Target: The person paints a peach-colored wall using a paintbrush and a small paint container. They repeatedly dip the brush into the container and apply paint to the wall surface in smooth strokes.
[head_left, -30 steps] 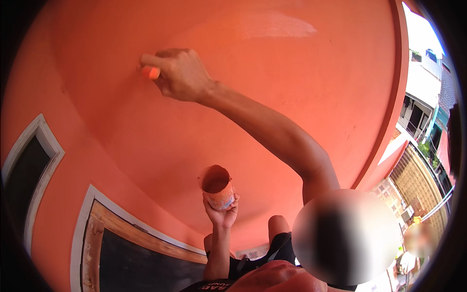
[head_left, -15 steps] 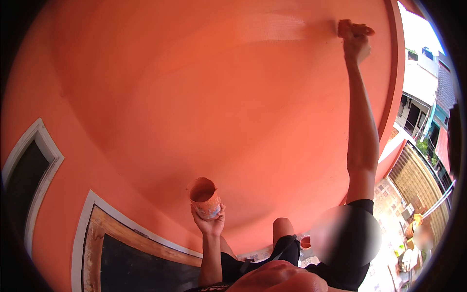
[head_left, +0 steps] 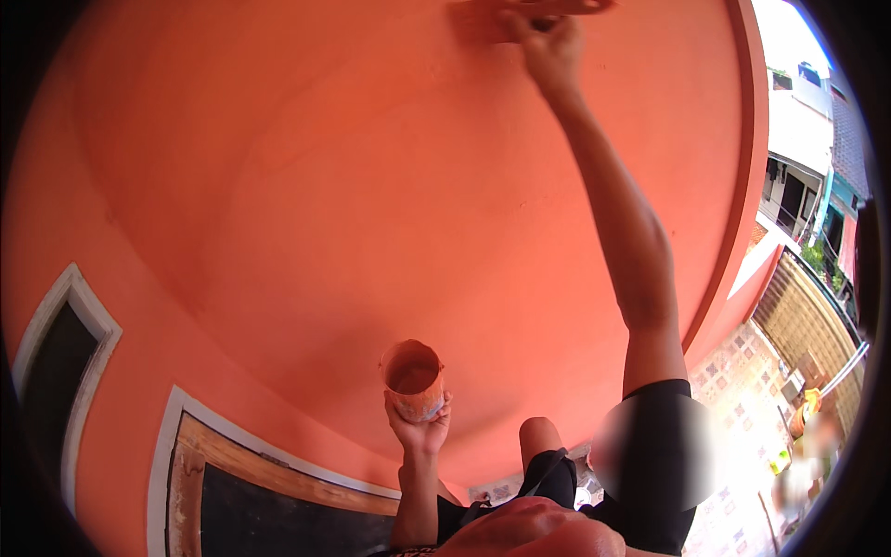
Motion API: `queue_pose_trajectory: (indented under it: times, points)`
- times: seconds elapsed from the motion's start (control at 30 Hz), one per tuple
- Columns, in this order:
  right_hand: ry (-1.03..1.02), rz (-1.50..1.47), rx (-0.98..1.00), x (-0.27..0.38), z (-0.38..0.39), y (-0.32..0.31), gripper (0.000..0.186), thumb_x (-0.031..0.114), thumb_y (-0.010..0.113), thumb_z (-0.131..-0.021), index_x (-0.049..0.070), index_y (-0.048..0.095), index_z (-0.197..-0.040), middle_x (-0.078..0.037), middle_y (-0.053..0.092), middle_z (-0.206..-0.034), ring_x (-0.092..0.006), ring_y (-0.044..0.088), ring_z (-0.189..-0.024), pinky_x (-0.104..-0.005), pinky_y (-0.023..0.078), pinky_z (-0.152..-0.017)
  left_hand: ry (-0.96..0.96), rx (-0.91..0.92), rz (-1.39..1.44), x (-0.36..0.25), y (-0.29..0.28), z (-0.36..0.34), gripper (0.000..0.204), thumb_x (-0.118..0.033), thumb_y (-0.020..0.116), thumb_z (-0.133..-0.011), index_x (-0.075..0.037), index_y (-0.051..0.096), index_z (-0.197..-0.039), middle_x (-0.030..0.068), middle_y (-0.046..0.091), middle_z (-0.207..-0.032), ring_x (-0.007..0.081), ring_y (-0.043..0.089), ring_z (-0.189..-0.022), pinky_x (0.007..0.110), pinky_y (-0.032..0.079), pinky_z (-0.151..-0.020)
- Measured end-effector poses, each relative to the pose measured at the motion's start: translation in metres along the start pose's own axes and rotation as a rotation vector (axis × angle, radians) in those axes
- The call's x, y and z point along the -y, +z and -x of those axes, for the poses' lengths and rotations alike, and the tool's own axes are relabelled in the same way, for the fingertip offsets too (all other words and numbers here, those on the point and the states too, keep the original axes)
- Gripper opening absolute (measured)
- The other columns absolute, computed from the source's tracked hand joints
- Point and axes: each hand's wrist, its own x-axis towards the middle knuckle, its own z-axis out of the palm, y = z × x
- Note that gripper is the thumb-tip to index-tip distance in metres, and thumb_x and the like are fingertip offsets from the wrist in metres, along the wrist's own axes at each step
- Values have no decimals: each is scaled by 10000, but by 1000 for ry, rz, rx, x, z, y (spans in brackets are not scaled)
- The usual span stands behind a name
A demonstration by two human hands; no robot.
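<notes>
My right hand (head_left: 555, 58) is raised high and closed around the handle of a paintbrush (head_left: 481, 22). The bristle end lies against the orange wall (head_left: 399, 223) and is smeared by motion; part of the brush is cut off by the upper edge. Low in front of me, my left hand (head_left: 419, 431) grips a paint-smeared can (head_left: 423, 401) from beneath and around its lower side. The can is upright, tilted a little, and its open mouth faces up, with orange-brown paint colour inside.
At lower left are a wood-framed opening with a dark panel (head_left: 278, 511) and a smaller pale-framed one (head_left: 60, 362). The wall ends at a raised edge (head_left: 742, 167) on the right. Beyond it lie a patterned tile floor (head_left: 729, 381), a corrugated fence (head_left: 806, 302) and houses.
My right hand has swept the brush left and up along the wall, over the paler streak, which no longer shows. The can in my left hand appears slightly further right.
</notes>
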Motion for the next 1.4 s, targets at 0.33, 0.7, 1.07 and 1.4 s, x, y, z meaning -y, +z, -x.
queue_pose_trajectory:
  times: [0.33,0.7,1.07,1.4]
  points:
    - [-107,873,-313,7,-35,-121,363,503,742,-864,157,748,-974,-56,787,-925,-248,750,-869,-407,557,-776,97,-71,73,-27,-20,29,759,-604,565,-951,-43,476,-1455,207,621,-1190,358,624,-949,322,543,-639]
    - [-611,382,417,95,115,184,269,101,740,-779,202,710,-1027,-48,668,-813,-269,670,-741,-380,546,-613,115,-29,50,-22,-8,41,764,-587,590,-941,-41,459,-1459,204,616,-1169,358,628,-955,323,552,-638]
    - [102,768,-390,36,-17,-27,562,544,764,-787,52,762,-1059,-99,792,-969,-269,754,-911,-411,554,-880,232,-122,54,-67,-33,90,723,-588,564,-962,-35,494,-1423,186,622,-1178,358,630,-960,314,541,-621]
    - [-803,525,258,97,123,205,299,134,783,-796,173,686,-1077,-31,719,-982,-255,684,-815,-377,552,-625,224,-132,150,-65,-41,79,679,-623,567,-953,-103,531,-1387,142,626,-1207,354,627,-938,343,513,-624]
